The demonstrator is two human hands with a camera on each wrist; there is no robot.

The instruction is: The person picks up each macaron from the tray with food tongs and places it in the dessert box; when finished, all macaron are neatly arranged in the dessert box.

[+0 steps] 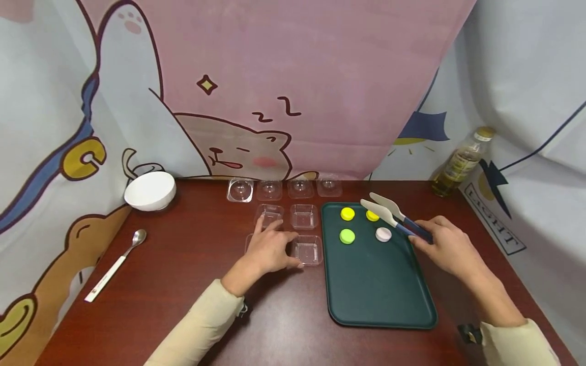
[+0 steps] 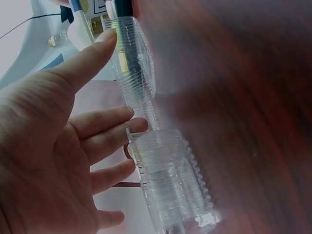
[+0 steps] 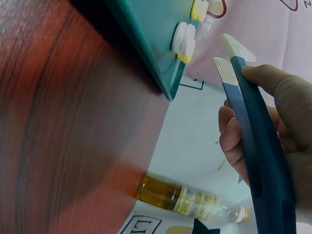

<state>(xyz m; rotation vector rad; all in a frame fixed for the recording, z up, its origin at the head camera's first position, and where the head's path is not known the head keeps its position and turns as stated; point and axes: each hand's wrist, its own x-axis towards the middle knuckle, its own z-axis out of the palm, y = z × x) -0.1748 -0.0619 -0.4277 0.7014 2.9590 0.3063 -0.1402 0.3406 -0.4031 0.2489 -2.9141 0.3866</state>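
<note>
Cartoon-printed cloth (image 1: 343, 76) hangs round a dark red table (image 1: 174, 264), where a green tray (image 1: 375, 290) bears four macaron-like rounds: a near-left green one (image 1: 347, 236), a pale one (image 1: 383, 234), and two yellow ones (image 1: 347, 213) behind. The right hand (image 1: 450, 249) grips the tongs (image 1: 386, 215), fingers curled round the handles, the tips parted with nothing between them. Good work here probably means lowering both tips evenly beside one round and squeezing only enough to lift, since a hard pinch could crack it or squirt it loose. The left hand (image 1: 270, 249) spreads over the clear boxes (image 1: 306, 251) just left of the tray, thumb well apart from the fingers; whether it touches a rim is hard to tell. Boxes so thin likely slide easily, so a light fingertip against the wall would steady one without denting it.
</note>
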